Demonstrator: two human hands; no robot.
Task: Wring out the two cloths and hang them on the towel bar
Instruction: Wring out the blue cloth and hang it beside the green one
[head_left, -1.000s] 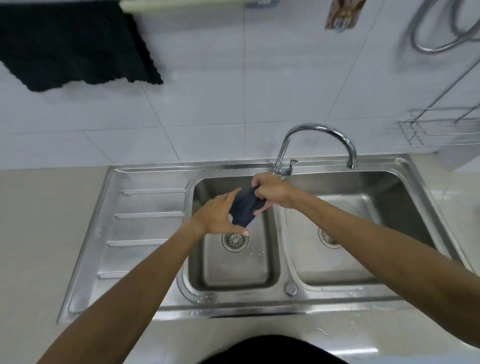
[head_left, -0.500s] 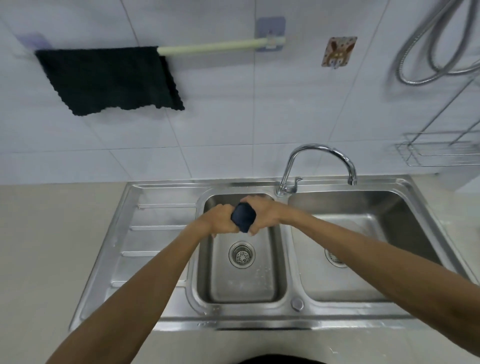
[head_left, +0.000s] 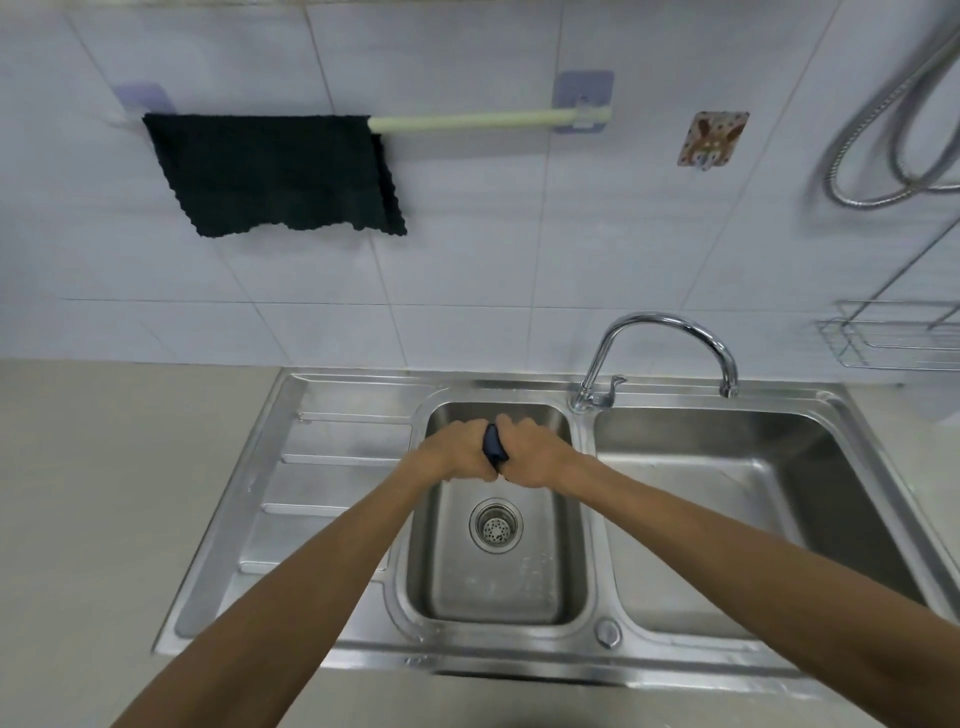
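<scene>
A small dark blue cloth is bunched tight between my two hands above the left sink basin. My left hand grips its left end and my right hand grips its right end, fists nearly touching; most of the cloth is hidden inside them. A second, black cloth hangs spread over the left part of the pale green towel bar on the tiled wall. The right part of the bar is bare.
A chrome tap arches over the divider toward the right basin. The drainboard lies left of the basins. On the wall are a small hook, a shower hose and a wire rack.
My hands have closed together and squeezed the blue cloth into a tighter bundle. The view has tilted upward, bringing the towel bar and black cloth fully into sight.
</scene>
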